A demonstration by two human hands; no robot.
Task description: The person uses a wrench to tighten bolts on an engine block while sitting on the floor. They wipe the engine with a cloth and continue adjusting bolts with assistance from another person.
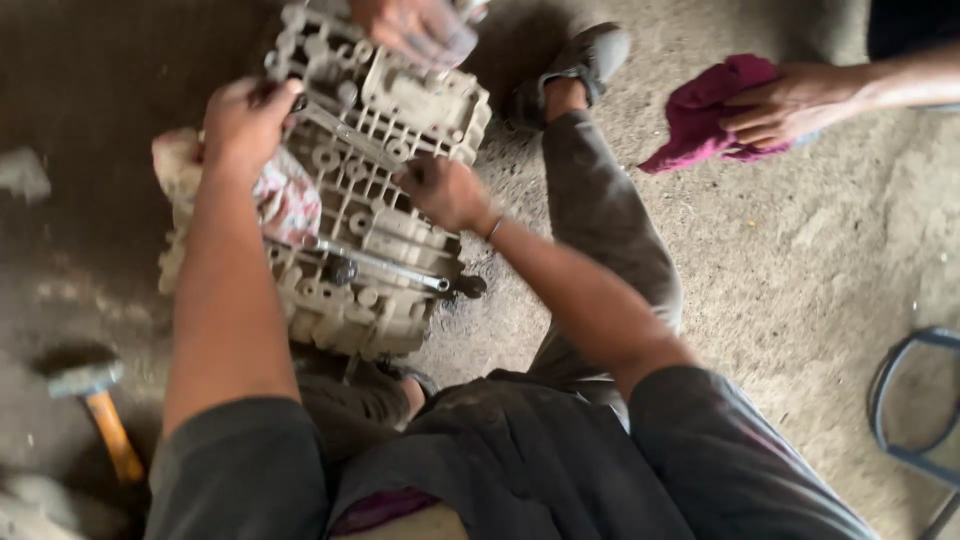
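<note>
Head view. A pale ribbed metal casting (375, 190) lies on the dirt floor (800, 260), between the person's knees. The left hand (245, 120) is closed on the casting's upper left edge, over a stained rag (290, 200). The right hand (445, 190) is curled shut on its middle; what it grips cannot be told. A long wrench (385, 265) lies across the casting. A hammer (95, 400) lies well apart at left. A co-worker's hand (790, 105) holds a magenta cloth (700, 115) on open floor at right.
</note>
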